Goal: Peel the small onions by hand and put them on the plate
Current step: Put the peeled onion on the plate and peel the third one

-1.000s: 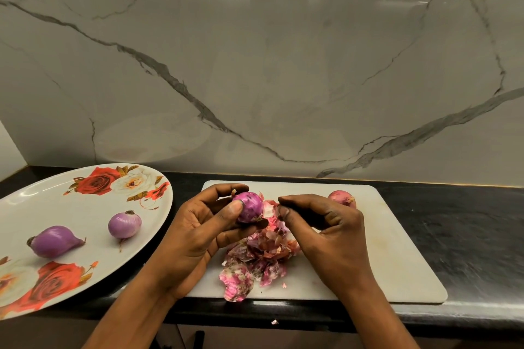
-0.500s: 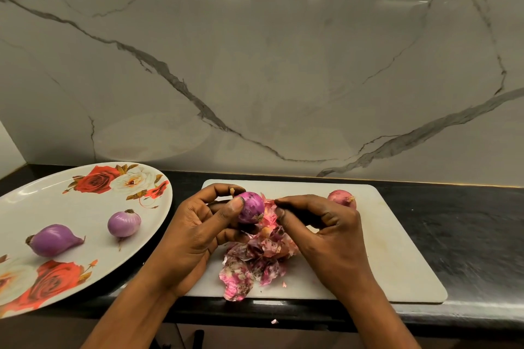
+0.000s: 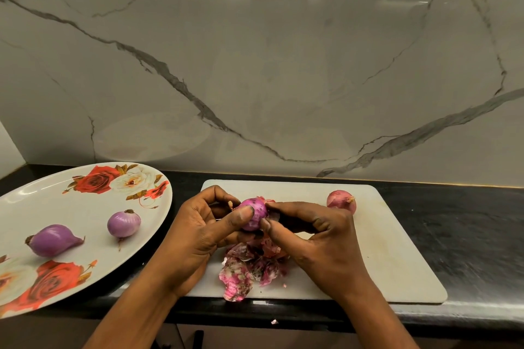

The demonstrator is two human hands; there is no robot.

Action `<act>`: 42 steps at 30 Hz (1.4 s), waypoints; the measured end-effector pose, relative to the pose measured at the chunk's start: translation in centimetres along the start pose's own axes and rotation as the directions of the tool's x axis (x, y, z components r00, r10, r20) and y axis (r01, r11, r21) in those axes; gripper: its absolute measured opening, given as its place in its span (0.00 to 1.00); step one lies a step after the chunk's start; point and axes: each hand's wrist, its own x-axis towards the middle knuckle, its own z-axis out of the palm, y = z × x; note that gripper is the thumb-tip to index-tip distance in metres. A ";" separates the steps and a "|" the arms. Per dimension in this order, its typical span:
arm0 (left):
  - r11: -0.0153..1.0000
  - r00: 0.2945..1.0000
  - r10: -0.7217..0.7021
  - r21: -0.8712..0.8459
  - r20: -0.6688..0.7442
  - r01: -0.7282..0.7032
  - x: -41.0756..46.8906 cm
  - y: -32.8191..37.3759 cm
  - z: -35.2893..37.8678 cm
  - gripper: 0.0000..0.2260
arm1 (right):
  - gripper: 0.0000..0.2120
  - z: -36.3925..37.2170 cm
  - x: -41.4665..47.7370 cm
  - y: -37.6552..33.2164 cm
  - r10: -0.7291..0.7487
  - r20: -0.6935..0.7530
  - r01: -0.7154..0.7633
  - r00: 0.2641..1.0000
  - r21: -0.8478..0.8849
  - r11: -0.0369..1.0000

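Left hand (image 3: 198,235) fingers curled round glossy purple onion (image 3: 253,214); right hand (image 3: 320,238) fingertips pinch its papery skin, crinkled peels (image 3: 249,269) below.

A single head-worn view looks forward and down from just above the near counter edge (image 3: 425,317), close over the cutting board (image 3: 397,249). It faces the marble wall (image 3: 283,65) at the far side, with the plate (image 3: 71,207) cropped at the left.

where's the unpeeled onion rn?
In the head view, the unpeeled onion sits on the white cutting board, toward its far edge, just beyond the right hand.
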 end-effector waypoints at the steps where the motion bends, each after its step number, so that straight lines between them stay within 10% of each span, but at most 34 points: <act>1: 1.000 1.000 0.001 0.003 0.004 -0.001 0.0 0.0 0.0 0.18 | 0.15 0.0 0.0 0.1 0.007 0.000 -0.007 1.000 0.011 1.000; 42: 0.999 0.988 0.045 -0.008 0.148 -0.044 -0.2 -0.3 -1.0 0.27 | 0.14 -0.1 0.0 -0.3 0.037 -0.077 -0.037 0.996 0.000 0.999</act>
